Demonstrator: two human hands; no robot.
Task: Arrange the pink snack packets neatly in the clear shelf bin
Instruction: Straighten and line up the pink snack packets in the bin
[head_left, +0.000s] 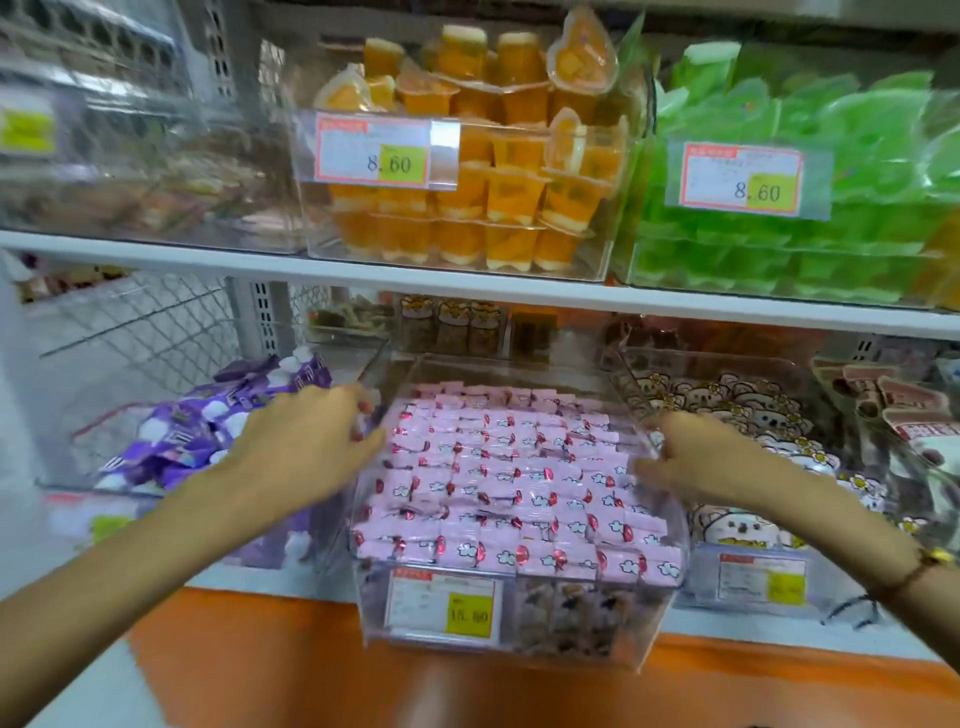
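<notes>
A clear shelf bin (524, 613) sits pulled partway out of the lower shelf, with a price tag on its front. Several pink snack packets (509, 488) lie inside it in flat, even rows that fill it to the rim. My left hand (306, 447) rests against the bin's left wall, its fingers curled at the top edge. On the right wall sits my right hand (696, 457), fingers bent on the rim. Motion blur hides how firmly either hand grips. Neither hand holds a packet.
A bin of purple packets (197, 436) stands to the left, a bin of bear-print packets (748, 415) to the right. Above the shelf board (467, 283) are orange jelly cups (467, 171) and green packets (805, 208). An orange ledge (311, 665) runs below.
</notes>
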